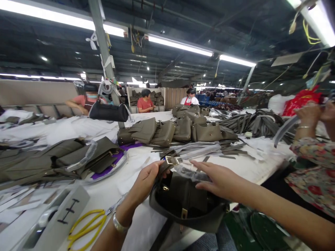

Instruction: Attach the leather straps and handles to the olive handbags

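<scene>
An olive-grey handbag (pixel 204 221) is in front of me at the table's edge, its mouth open towards me and its dark inside showing. My left hand (pixel 145 179) pinches the bag's strap (pixel 162 168) just beside a gold-coloured buckle (pixel 172 160). To the right, my right hand (pixel 218 177) is stretched out over the bag with thumb and fingers apart. Under its fingertips lies clear plastic wrapping (pixel 192 172); whether they touch it I cannot tell. A gold metal fitting (pixel 184 213) hangs at the near rim of the bag.
Yellow-handled scissors (pixel 87 226) lie left of my left forearm, beside a grey box (pixel 69 216). More olive bags (pixel 163 133) stand in a row across the table. A purple sheet (pixel 104 170) shows beneath others. At right, a co-worker's flowered sleeve (pixel 314 177) is close; other people sit beyond.
</scene>
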`<action>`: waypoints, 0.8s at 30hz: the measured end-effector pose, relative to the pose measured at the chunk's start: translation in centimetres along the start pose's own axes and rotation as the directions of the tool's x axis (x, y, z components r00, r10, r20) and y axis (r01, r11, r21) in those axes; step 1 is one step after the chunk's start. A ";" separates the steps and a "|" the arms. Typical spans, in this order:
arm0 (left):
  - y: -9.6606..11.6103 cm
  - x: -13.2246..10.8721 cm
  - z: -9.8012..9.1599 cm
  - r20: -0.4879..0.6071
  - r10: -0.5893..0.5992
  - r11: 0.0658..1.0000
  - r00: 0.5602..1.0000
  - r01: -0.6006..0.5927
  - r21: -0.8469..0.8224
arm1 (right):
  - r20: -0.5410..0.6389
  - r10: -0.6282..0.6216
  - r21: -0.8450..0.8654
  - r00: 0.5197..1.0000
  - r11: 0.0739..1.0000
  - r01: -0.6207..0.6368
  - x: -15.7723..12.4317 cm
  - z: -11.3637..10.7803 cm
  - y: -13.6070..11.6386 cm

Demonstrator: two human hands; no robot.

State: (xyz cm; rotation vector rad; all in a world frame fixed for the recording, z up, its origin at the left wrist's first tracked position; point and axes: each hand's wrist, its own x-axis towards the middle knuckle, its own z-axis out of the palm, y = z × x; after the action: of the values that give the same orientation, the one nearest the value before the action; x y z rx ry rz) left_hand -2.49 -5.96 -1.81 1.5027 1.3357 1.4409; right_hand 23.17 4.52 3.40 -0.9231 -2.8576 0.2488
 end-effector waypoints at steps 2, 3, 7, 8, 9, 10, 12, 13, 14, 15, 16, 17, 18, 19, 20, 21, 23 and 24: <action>1.6 0.5 0.3 0.058 0.015 1.000 0.998 -0.016 0.021 | 0.026 0.026 -0.069 0.999 0.997 -0.024 -0.2 0.5 0.4; 2.5 0.7 0.4 0.065 0.011 1.000 0.998 -0.013 0.027 | 0.004 0.019 -0.094 1.000 0.995 -0.018 -0.3 0.3 0.5; 5.3 1.3 0.7 0.108 0.008 0.996 0.994 -0.017 0.087 | -0.284 0.025 -0.153 0.959 0.986 -0.071 -0.3 -2.8 2.2; 5.7 1.3 0.9 0.133 0.006 0.993 0.991 -0.022 0.118 | -0.357 0.040 -0.150 0.933 0.984 -0.099 -0.2 -3.6 2.9; 6.0 1.4 1.1 0.156 -0.002 0.989 0.988 -0.021 0.148 | -0.415 0.050 -0.137 0.908 0.984 -0.117 0.0 -4.3 3.7; 6.2 1.4 1.4 0.173 -0.015 0.985 0.985 -0.016 0.173 | -0.467 0.057 -0.119 0.883 0.985 -0.127 0.4 -4.7 4.5; 6.4 1.6 2.1 0.188 -0.025 0.981 0.982 -0.012 0.192 | -0.555 0.057 -0.076 0.830 0.990 -0.118 1.6 -5.2 5.6; 6.4 1.7 2.5 0.196 -0.020 0.984 0.980 -0.015 0.179 | -0.600 0.053 -0.054 0.798 0.993 -0.107 2.4 -5.4 5.8; 6.4 1.7 2.9 0.200 -0.016 0.988 0.980 -0.015 0.151 | -0.644 0.048 -0.032 0.764 0.995 -0.090 3.4 -5.5 5.8; 6.3 1.8 3.3 0.198 -0.014 0.994 0.980 -0.007 0.107 | -0.683 0.041 -0.012 0.729 0.998 -0.067 4.5 -5.5 5.7; 6.2 1.8 3.6 0.190 -0.016 0.998 0.982 0.006 0.055 | -0.712 0.033 0.005 0.701 0.999 -0.042 5.6 -5.5 5.4; 5.9 1.8 3.8 0.176 -0.022 1.000 0.984 0.022 0.001 | -0.726 0.030 0.022 0.687 1.000 -0.021 6.7 -5.5 5.1; 5.6 1.7 4.0 0.159 -0.030 0.998 0.987 0.038 -0.048 | -0.721 0.033 0.041 0.692 0.999 -0.005 7.6 -5.3 4.8; 5.2 1.6 4.2 0.140 -0.033 0.995 0.990 0.046 -0.092 | -0.700 0.037 0.060 0.713 0.998 0.008 8.4 -5.0 4.6; 4.6 1.5 4.3 0.122 -0.027 0.991 0.992 0.043 -0.130 | -0.667 0.040 0.079 0.744 0.997 0.017 9.0 -4.6 4.5; 4.0 1.3 4.5 0.111 -0.013 0.986 0.994 0.031 -0.163 | -0.631 0.041 0.095 0.774 0.995 0.025 9.4 -4.0 4.4; 2.8 1.0 4.7 0.095 0.025 0.974 0.995 -0.003 -0.228 | -0.578 0.033 0.121 0.815 0.992 0.045 9.6 -2.6 4.6; 2.3 1.0 4.9 0.085 0.038 0.966 0.996 -0.015 -0.258 | -0.570 0.032 0.131 0.821 0.990 0.052 9.4 -1.9 4.8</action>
State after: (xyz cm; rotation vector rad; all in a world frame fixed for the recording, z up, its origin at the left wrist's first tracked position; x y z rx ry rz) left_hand 2.61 -4.76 -0.21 1.4005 1.0339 1.4828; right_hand 18.65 14.12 4.97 -0.7872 -2.2548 0.1373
